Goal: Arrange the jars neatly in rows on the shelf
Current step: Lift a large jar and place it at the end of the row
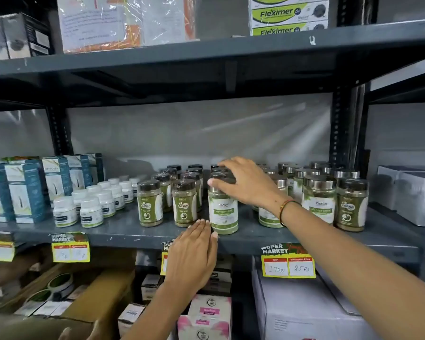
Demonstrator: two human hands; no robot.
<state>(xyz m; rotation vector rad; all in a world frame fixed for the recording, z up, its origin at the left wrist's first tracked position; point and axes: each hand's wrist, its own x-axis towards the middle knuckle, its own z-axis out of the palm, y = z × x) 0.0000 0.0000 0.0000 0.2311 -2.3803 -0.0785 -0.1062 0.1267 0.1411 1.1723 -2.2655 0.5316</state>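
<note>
Moringa jar (223, 212): clear, green-and-white label, upright at shelf (255, 235) front edge, under right hand (245, 184), just beyond left hand (194, 253). Dark-lidded jars (167, 192) rowed left; steel-lidded jars (324, 192) clustered right.

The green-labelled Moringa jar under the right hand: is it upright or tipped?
Upright. The green-labelled Moringa jar stands with its base flat on the grey metal shelf, label level; the right hand covers its lid.

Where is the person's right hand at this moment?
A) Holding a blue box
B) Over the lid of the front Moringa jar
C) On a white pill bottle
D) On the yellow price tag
B: the right hand is draped over the top of the front Moringa jar, fingers around its lid.
</note>
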